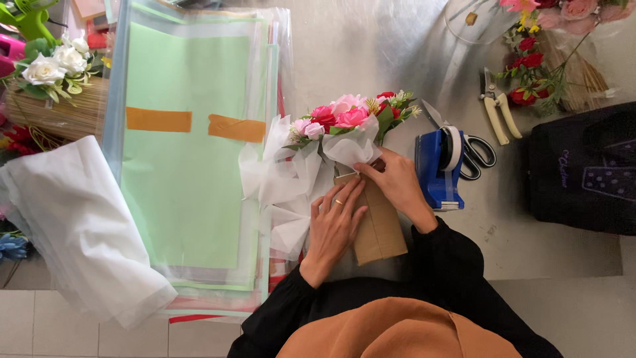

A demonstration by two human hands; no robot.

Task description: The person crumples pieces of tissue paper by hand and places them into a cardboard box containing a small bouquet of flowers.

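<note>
A small bouquet (348,118) of pink and red flowers lies on the metal table, wrapped in white tissue paper (285,179), with a brown kraft paper sleeve (381,232) around its stems. My left hand (334,222), a ring on one finger, presses flat on the brown sleeve. My right hand (396,180) grips the top of the sleeve, just under the white tissue at the flower heads.
A blue tape dispenser (438,169) stands right of the bouquet, with scissors (476,154) and pruning shears (497,113) beyond. A stack of green and clear wrapping sheets (189,159) lies left, white fabric (73,219) further left. More flowers (533,63) sit top right, a dark bag (583,169) at right.
</note>
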